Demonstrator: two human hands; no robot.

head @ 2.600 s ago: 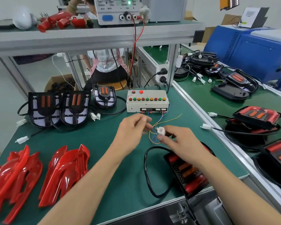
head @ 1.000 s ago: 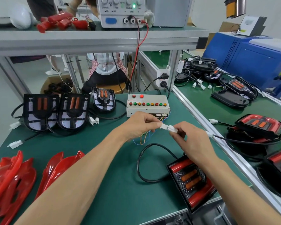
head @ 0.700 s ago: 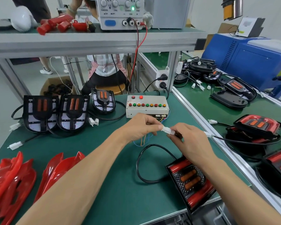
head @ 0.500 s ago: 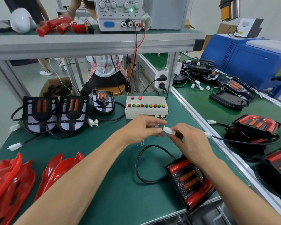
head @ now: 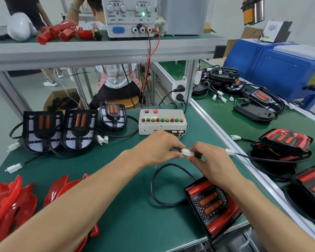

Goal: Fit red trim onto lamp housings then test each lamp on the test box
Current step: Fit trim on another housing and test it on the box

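A lamp with red trim (head: 210, 203) lies at the table's front edge, its black cable (head: 154, 182) looping up to my hands. My left hand (head: 157, 148) pinches the test box's white connector on its coloured wires. My right hand (head: 210, 160) pinches the lamp's white plug (head: 187, 152); the two connectors meet between my fingertips. The white test box (head: 162, 122) with its row of coloured buttons stands just behind my hands. Three untrimmed black housings (head: 76, 130) lie at the left. Loose red trim pieces (head: 15, 202) lie at the front left.
A power supply (head: 131, 15) stands on the upper shelf, its red lead (head: 149, 57) running down behind the test box. Trimmed lamps (head: 284, 142) are stacked on the right bench beside a blue machine (head: 284, 70). A person sits behind the shelf frame.
My hands have brought the two white connectors together and moved slightly nearer the test box. The lamp stays at the front edge.
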